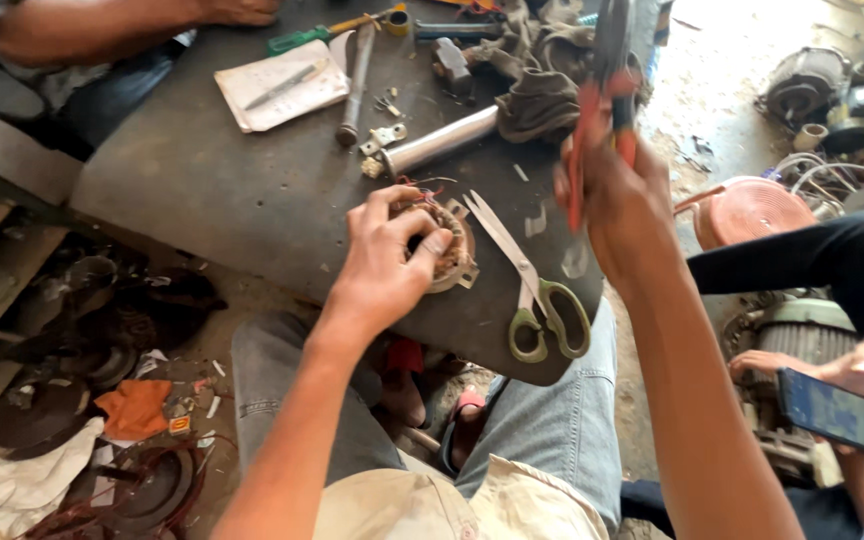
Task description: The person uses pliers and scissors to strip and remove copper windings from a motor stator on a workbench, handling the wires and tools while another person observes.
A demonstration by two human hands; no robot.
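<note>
My left hand point(387, 262) grips a small round motor stator point(449, 256) with copper windings, resting on the dark metal worktop point(222, 190). Thin wires stick out of the stator's top. My right hand point(620, 205) is raised above the worktop's right edge, closed on pliers with red handles point(597, 110), jaws pointing up. Green-handled scissors point(537, 295) lie between the two hands, just right of the stator.
A metal tube point(439, 142), a hammer-like tool point(355, 85), a notepad with a pen point(280, 88), rags point(542, 85) and a green screwdriver point(322, 34) lie on the worktop. Another person's hand holds a phone point(830, 408) at right. Motor parts litter the floor.
</note>
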